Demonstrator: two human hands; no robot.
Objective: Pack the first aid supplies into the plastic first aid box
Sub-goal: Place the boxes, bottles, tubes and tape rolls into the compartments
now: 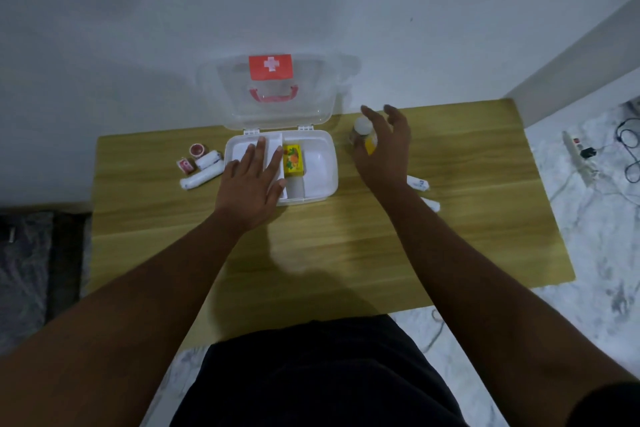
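The white plastic first aid box [325,163] stands open on the wooden table, its clear lid [277,94] with a red cross label leaning against the wall. A yellow carton [293,160] lies in its middle compartment. My left hand [254,184] rests flat, fingers spread, over the box's left side. My right hand [384,146] hovers open around a small bottle [363,130] with a white cap and yellow label, right of the box; contact is unclear. Left of the box lie white bandage rolls [202,172] and two red-printed tape rolls [188,158]. Two more white rolls [420,184] show behind my right wrist.
The wooden table [346,253] ends close in front of my dark-clothed body. A wall rises right behind the box. On the marbled floor at the right lie a power strip [581,152] and dark cables. Dark fabric lies at the far left.
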